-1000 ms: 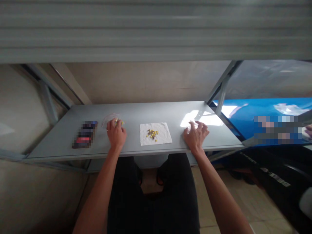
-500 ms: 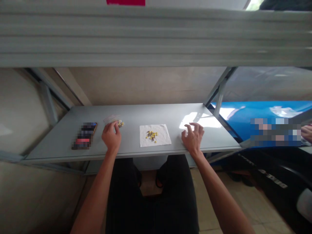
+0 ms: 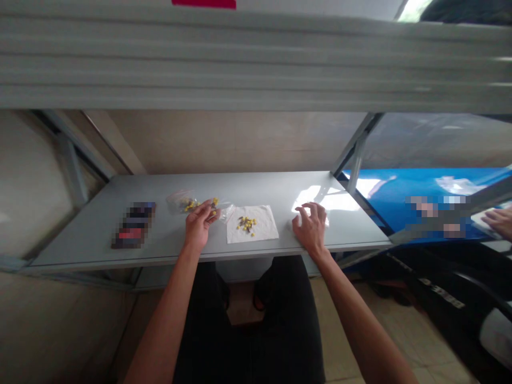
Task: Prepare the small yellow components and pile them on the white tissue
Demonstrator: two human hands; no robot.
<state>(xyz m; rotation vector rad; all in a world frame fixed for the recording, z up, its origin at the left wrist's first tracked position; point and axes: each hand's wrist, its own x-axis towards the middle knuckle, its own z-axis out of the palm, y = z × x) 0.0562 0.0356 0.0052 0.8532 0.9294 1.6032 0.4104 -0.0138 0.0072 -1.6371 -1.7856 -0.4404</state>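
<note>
My left hand [image 3: 197, 225] is closed on a small clear plastic bag [image 3: 224, 211] with yellow and dark small pieces in it, raised just above the shelf. Just behind that hand, another clear bag [image 3: 176, 201] of similar pieces lies on the surface. To the right, a white cloth or paper square [image 3: 264, 230] lies flat with a loose pile of small yellow and dark pieces [image 3: 247, 224] on it; their exact kind is too small to tell. My right hand [image 3: 311, 226] rests on the shelf beyond the square, fingers curled and apart, beside something clear and shiny.
A phone [image 3: 134, 224], partly pixelated, lies at the left of the grey shelf board [image 3: 248, 186]. A thick upper beam [image 3: 248, 64] crosses above. Metal posts [image 3: 358, 154] stand at the sides. Another person's hand [image 3: 498, 220] is at a blue surface [image 3: 388, 197] on the right.
My left hand has moved right and nearer the white square, lifting a bag of pieces away from the other bag. My right hand keeps nearly the same pose.
</note>
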